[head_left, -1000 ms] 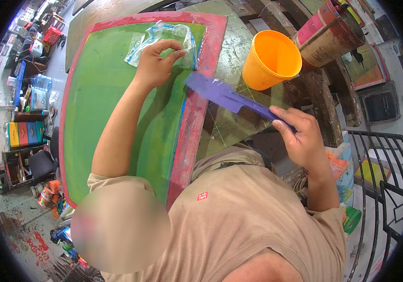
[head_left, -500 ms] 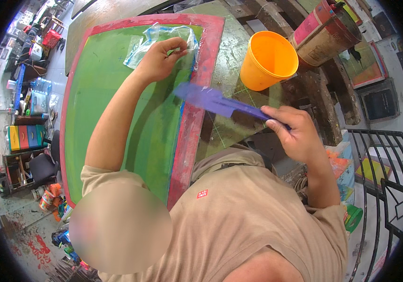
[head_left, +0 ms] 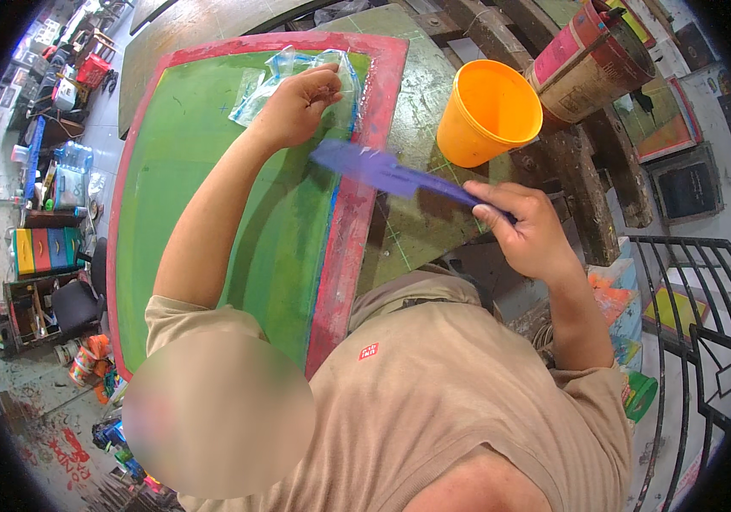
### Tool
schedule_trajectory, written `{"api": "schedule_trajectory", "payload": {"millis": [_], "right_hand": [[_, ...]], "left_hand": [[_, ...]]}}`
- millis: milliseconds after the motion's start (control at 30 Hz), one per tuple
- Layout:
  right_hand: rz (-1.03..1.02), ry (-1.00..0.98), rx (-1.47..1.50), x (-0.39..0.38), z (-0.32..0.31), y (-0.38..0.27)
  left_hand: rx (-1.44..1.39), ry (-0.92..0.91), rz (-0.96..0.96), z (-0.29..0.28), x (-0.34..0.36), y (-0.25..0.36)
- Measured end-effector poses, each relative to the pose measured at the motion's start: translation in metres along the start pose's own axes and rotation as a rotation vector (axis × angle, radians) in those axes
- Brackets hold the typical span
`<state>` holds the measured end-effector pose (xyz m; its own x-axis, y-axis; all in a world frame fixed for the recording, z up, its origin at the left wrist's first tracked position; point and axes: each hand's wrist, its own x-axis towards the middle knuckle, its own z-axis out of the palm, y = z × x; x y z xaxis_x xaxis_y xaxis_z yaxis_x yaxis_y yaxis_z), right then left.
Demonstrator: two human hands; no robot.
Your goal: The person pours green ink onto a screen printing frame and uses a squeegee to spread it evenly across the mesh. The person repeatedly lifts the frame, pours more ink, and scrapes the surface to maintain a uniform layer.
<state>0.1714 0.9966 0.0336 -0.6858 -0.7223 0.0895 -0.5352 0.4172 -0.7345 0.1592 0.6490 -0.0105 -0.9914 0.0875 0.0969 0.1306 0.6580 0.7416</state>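
A large silkscreen frame [head_left: 344, 282] with a red border and a green mesh lies before me on the left. On its far part, near the right border, is a crumpled clear plastic bag [head_left: 254, 104] with blue edging. My left hand [head_left: 297, 107] is closed on the bag, its fingers curled. My right hand [head_left: 526, 230] grips a purple plastic spatula [head_left: 382, 175] by the handle end. The spatula's broad blade reaches over the red border onto the green mesh, just below my left hand; whether it touches the mesh I cannot tell.
A yellow-orange bucket [head_left: 489, 115] stands on the green table [head_left: 412, 85] right of the frame. Behind it is a paint-stained can [head_left: 591, 68] with a tool inside. Wooden beams [head_left: 591, 192] run along the table's right side. A black metal railing [head_left: 690, 294] is at the far right.
My right hand and the spatula have shifted slightly left and farther away. My left hand stays closed on the plastic bag, which has moved a little.
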Motion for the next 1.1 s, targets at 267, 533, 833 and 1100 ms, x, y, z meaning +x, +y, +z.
{"api": "schedule_trajectory", "payload": {"millis": [267, 533, 833, 1100], "right_hand": [[0.014, 0.071, -0.019, 0.001, 0.008, 0.004], [-0.067, -0.056, -0.099, 0.0, 0.018, 0.003], [-0.556, -0.011, -0.389, 0.029, 0.083, -0.003], [-0.559, -0.145, -0.379, 0.043, 0.101, -0.001]], "left_hand": [[-0.124, 0.113, 0.008, 0.006, -0.001, -0.005], [-0.008, -0.103, -0.229, -0.011, 0.004, 0.013], [-0.079, -0.166, -0.188, -0.015, 0.012, 0.001], [0.25, -0.233, -0.029, -0.022, 0.009, 0.033]]}}
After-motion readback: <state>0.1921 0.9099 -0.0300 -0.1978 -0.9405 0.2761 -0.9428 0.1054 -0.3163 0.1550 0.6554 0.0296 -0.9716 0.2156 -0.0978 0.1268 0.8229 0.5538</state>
